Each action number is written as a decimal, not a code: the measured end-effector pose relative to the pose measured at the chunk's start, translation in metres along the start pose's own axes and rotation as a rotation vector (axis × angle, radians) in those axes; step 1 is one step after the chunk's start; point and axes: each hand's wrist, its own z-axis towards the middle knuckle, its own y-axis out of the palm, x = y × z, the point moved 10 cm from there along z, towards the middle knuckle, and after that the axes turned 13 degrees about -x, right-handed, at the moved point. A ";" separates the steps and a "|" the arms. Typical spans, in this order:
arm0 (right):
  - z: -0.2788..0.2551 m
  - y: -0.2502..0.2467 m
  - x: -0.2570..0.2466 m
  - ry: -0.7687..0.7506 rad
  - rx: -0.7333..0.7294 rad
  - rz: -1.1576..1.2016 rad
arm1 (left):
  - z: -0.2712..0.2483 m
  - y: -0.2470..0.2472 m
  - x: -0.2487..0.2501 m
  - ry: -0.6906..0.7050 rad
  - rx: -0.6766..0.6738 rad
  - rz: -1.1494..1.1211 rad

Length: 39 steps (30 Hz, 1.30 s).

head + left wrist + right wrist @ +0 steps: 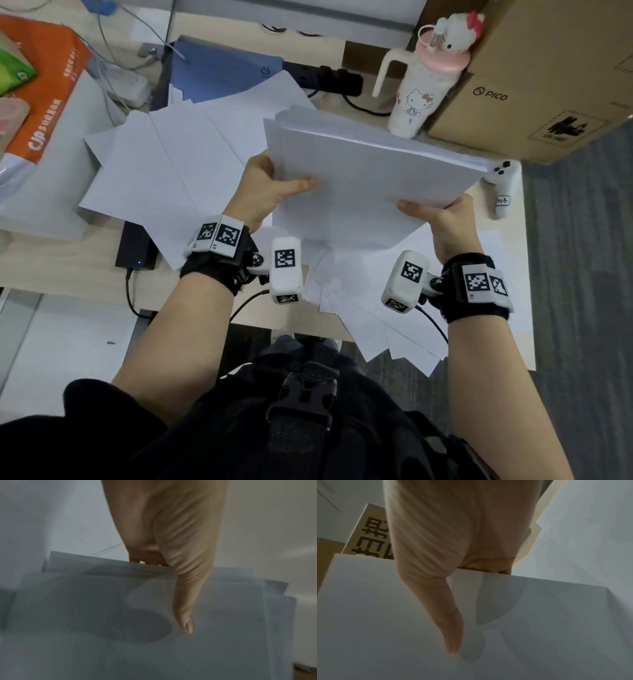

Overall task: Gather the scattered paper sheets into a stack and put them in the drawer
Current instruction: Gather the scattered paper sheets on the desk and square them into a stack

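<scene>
Both hands clamp one paper stack (370,171) above the bench (61,260): my left hand (265,186) pinches its left edge, thumb lying on the top sheet and fingers underneath, and my right hand (442,219) pinches the near right corner the same way. Edges of the stack sit unevenly, a few sheets poking out. More loose sheets (164,164) lie fanned across the bench to the left and below my wrists. A cardboard box (534,89) and a cartoon-cat bottle (421,89) stand behind.
</scene>
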 end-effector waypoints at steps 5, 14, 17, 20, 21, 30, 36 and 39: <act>-0.004 0.007 0.000 -0.016 0.046 0.045 | -0.006 0.011 0.000 0.031 0.082 -0.004; -0.008 -0.001 -0.024 -0.083 0.069 0.070 | -0.006 0.017 0.025 0.130 0.010 -0.052; -0.013 -0.006 -0.015 -0.033 0.077 0.088 | -0.013 0.014 0.027 0.151 0.029 -0.065; -0.016 -0.006 -0.024 -0.064 0.075 0.106 | -0.013 0.020 0.045 0.156 0.037 -0.019; -0.015 -0.003 -0.031 -0.085 0.063 0.106 | -0.010 0.024 0.052 0.157 0.038 0.007; -0.013 -0.009 -0.057 -0.167 0.217 0.085 | -0.012 0.009 0.064 0.278 0.427 -0.056; -0.012 -0.015 -0.048 -0.082 0.340 0.142 | 0.003 0.025 0.057 0.182 0.310 -0.002; -0.011 -0.014 -0.050 -0.083 0.376 0.141 | -0.001 0.031 0.064 0.209 0.281 0.034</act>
